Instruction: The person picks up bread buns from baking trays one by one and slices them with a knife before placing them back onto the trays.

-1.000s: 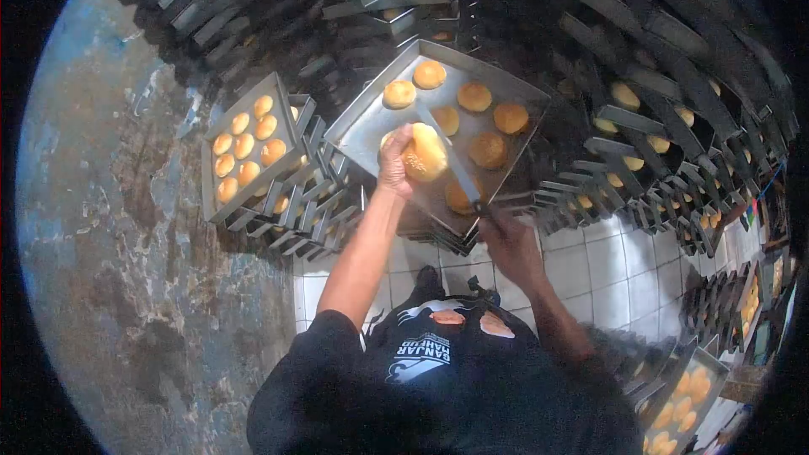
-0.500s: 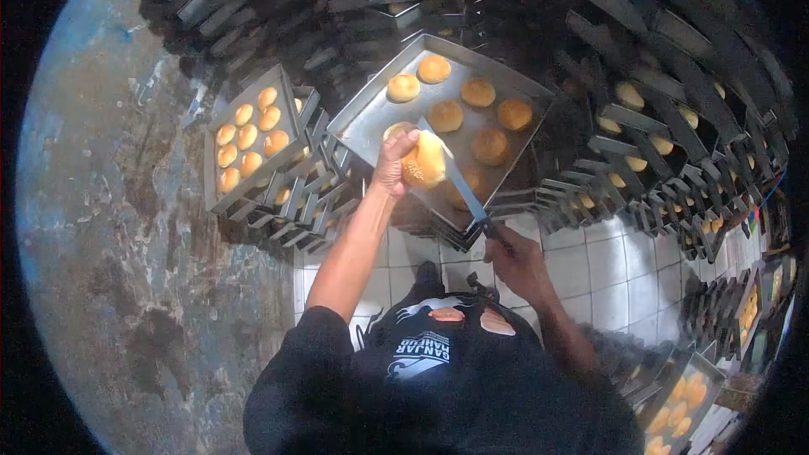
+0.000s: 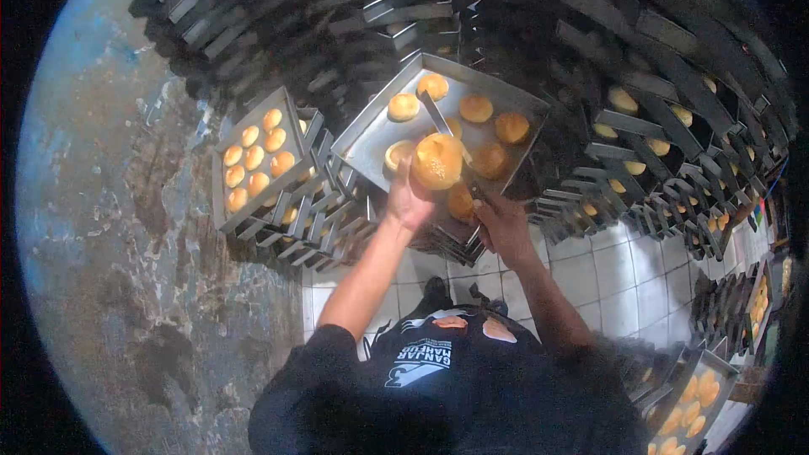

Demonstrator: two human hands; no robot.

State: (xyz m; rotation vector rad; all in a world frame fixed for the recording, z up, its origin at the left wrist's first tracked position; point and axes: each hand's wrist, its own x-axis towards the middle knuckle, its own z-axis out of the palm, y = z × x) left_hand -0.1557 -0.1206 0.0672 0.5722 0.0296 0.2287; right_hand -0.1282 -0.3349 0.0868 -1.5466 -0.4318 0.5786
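A round golden bun (image 3: 437,162) with a grainy topping rests in my left hand (image 3: 409,200), whose fingers curl around its lower left side. My right hand (image 3: 503,223) is closed on the handle of a knife (image 3: 436,115). The blade runs up and left behind the held bun, and its tip shows above the bun. Beneath both hands lies a metal tray (image 3: 368,128) with several round buns. A paler bun (image 3: 399,154) sits in the tray just left of the held one.
On the left stands a stack of trays, its top tray (image 3: 221,202) holding buns. Dark stacked trays (image 3: 674,177) with buns rise on the right. Another bun tray (image 3: 722,362) is at the lower right. White floor tiles (image 3: 619,307) show below.
The held bun has turned so its rounded top faces the camera. My right hand has moved up and closer to my left hand, and the knife now lies more behind the bun.
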